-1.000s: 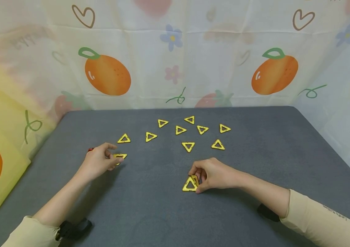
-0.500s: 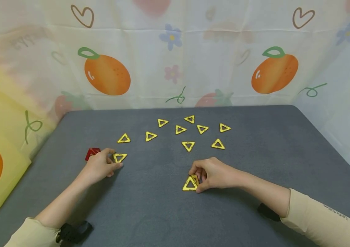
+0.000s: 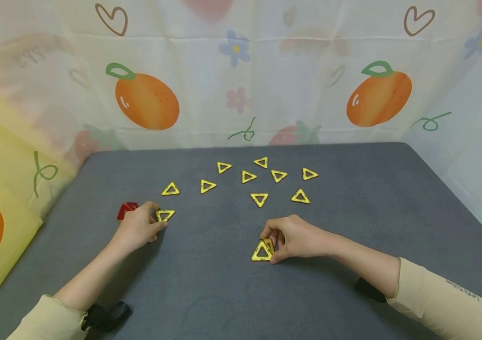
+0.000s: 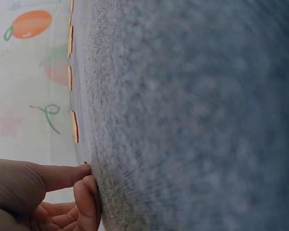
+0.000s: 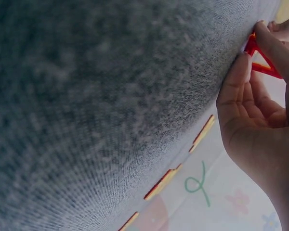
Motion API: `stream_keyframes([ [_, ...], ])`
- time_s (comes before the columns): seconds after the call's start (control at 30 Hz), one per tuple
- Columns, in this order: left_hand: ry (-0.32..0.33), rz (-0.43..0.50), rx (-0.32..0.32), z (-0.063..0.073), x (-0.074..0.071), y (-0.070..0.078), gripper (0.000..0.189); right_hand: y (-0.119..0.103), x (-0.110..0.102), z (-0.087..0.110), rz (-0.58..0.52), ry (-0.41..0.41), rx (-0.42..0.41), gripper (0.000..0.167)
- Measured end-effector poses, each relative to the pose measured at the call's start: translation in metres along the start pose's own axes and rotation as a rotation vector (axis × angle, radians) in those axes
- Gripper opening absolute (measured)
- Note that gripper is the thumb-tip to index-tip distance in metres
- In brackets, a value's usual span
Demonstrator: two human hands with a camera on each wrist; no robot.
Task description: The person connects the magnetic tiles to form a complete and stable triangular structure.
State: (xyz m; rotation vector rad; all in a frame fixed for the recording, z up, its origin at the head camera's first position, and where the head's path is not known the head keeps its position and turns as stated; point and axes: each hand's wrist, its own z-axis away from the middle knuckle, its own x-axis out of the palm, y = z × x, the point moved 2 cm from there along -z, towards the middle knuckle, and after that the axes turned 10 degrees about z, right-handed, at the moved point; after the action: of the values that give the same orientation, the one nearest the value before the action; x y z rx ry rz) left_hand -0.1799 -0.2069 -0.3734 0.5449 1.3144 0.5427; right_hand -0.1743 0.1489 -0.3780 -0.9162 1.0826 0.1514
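Note:
On the grey table in the head view, my right hand (image 3: pixel 298 238) grips yellow triangular magnetic tiles (image 3: pixel 262 250) between thumb and fingers; one faces the camera, with another standing against it. The right wrist view catches a red side of a tile (image 5: pixel 266 70) between the fingers of this hand. Further left, my left hand (image 3: pixel 136 229) has its thumb and index finger at the edges of a flat yellow triangular tile (image 3: pixel 170 213). Only a sliver of that tile shows beyond the fingertips in the left wrist view. A red piece (image 3: pixel 127 208) lies behind the left hand, partly covered by it.
Several yellow triangular tiles lie flat and scattered further back, among them one near the left hand (image 3: pixel 170 189), one in the middle (image 3: pixel 259 199) and one on the right (image 3: pixel 300 196). A patterned cloth (image 3: pixel 291 94) hangs behind the table's far edge.
My left hand has drawn slightly back, uncovering the red piece, and its thumb has slid from over the tile to its near edge. The right hand stays on its tiles.

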Motion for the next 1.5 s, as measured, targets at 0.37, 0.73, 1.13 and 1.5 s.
stream_keyframes([
  [0.37,0.046,-0.046,0.035,-0.004,0.001,0.004,0.048,0.000,0.000,0.000,0.001,0.003,0.002,0.038],
  [0.73,0.097,-0.052,0.128,-0.009,0.003,0.009,0.040,0.000,0.000,-0.001,-0.014,-0.006,0.010,0.038],
  [1.13,0.133,0.024,0.220,-0.011,0.009,0.027,0.027,0.000,-0.001,0.000,-0.010,0.000,0.001,0.039],
  [1.5,0.052,0.095,0.219,-0.007,0.023,0.044,0.021,0.000,0.000,0.000,-0.005,0.004,-0.002,0.040],
])
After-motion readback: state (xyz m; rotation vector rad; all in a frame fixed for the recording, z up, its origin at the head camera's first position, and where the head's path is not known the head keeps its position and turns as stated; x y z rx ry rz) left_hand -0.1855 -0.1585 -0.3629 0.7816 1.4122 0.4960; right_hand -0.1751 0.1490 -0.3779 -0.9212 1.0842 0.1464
